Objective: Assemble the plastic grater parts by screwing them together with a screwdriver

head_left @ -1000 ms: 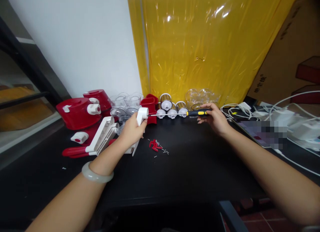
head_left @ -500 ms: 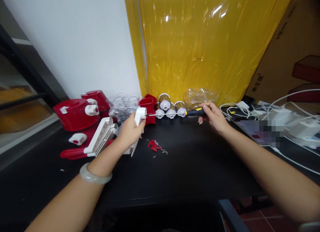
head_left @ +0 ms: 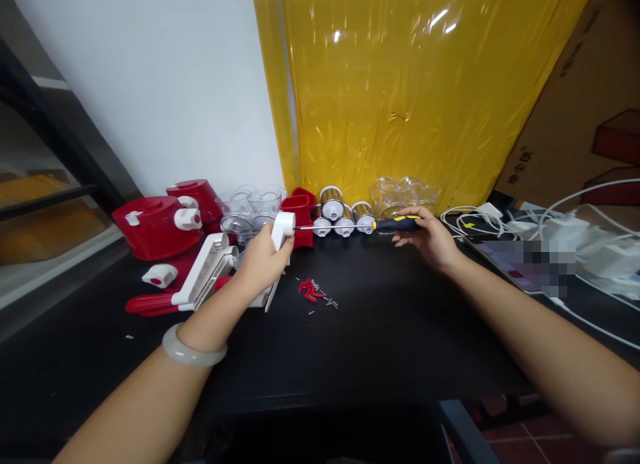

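Note:
My left hand [head_left: 264,259] is closed around a white plastic part [head_left: 283,228] with a round end. In my right hand [head_left: 434,239] is a screwdriver [head_left: 397,224] with a black and yellow handle, held level. Its long thin shaft points left, and the tip meets the round end of the white part; whether it sits in a screw is too small to tell. Below the shaft, small red plastic pieces [head_left: 310,291] and several loose screws [head_left: 332,303] lie on the black table [head_left: 380,344].
Red housings [head_left: 155,227] and white arms with red handles [head_left: 200,274] stand at the left. Clear cups [head_left: 255,201], red parts [head_left: 299,214], metal grater drums [head_left: 345,221] and clear bowls [head_left: 393,191] line the back. A tablet [head_left: 510,261] and white cables [head_left: 595,237] lie at the right.
The fingers of my right hand have shifted and loosened a little on the screwdriver handle. The white part stays in my left hand; the whole view has moved slightly.

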Demonstrator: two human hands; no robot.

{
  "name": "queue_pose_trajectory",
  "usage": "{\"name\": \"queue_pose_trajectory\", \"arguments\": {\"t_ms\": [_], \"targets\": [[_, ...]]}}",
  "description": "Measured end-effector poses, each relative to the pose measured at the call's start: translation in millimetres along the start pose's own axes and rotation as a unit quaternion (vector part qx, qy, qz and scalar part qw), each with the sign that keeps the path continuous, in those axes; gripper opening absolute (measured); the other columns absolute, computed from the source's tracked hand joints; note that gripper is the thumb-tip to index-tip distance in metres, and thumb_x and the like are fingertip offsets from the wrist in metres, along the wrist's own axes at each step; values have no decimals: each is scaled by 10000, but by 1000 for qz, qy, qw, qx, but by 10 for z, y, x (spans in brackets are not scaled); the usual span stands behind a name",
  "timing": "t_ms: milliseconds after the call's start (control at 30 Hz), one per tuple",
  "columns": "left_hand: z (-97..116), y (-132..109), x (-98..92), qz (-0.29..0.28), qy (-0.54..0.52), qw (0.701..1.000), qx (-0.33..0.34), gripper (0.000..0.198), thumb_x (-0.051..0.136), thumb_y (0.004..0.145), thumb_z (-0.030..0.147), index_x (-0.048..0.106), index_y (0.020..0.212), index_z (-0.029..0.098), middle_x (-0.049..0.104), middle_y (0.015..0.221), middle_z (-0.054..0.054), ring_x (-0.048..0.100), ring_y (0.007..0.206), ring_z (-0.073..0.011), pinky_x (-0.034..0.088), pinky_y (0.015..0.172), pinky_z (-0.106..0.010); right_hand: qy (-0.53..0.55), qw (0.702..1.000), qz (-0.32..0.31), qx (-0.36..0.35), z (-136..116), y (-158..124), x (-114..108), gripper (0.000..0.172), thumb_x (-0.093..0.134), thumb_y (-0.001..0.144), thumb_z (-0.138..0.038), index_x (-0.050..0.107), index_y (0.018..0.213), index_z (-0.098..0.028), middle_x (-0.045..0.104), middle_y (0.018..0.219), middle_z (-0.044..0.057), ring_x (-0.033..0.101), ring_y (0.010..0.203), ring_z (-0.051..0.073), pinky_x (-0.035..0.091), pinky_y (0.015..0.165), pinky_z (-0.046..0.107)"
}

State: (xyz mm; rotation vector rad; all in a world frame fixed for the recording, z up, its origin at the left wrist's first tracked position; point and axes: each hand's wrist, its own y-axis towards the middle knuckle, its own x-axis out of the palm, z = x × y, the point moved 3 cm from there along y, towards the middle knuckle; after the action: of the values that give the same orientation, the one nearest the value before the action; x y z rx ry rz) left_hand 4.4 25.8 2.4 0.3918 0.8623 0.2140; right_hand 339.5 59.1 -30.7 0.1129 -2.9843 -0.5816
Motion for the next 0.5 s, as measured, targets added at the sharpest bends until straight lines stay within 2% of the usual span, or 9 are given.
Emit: {"name": "queue_pose_trajectory", "arguments": {"t_ms": [100, 200, 367, 500], "targets": [[7, -7, 6, -10, -6, 1000, -6, 302, 565, 823, 423, 566, 1033, 205, 681, 769, -25, 673, 656, -228, 497, 637, -321, 2, 1000, 1, 3, -21, -7, 1, 240, 516, 757, -290, 546, 988, -235, 641, 725, 1, 642, 597, 188, 543, 570, 356], [18, -18, 5, -12, -16, 1000, -13, 359, 576, 826, 495, 564, 1038, 205, 665, 717, -4, 636, 549, -200, 491, 594, -309, -4, 1000, 4, 17, -32, -10, 18, 237, 509, 753, -275, 541, 984, -233, 625, 670, -9, 629, 562, 186, 541, 574, 367], [33, -26, 1, -14, -23, 999, -20, 384, 577, 828, 528, 569, 1032, 202, 647, 691, 5, 599, 477, -176, 494, 569, -309, -19, 1000, 11, 7, -43, -11, 35, 213, 528, 772, -319, 541, 972, -245, 616, 656, -16, 621, 543, 183, 538, 576, 374], [28, -15, 3, -12, -20, 1000, -12, 402, 568, 831, 528, 580, 1059, 196, 657, 707, -12, 623, 543, -196, 505, 584, -313, -30, 999, 15, -6, -40, -4, 25, 212, 562, 806, -396, 541, 963, -256, 609, 664, -20, 615, 539, 176, 534, 555, 363]]}}
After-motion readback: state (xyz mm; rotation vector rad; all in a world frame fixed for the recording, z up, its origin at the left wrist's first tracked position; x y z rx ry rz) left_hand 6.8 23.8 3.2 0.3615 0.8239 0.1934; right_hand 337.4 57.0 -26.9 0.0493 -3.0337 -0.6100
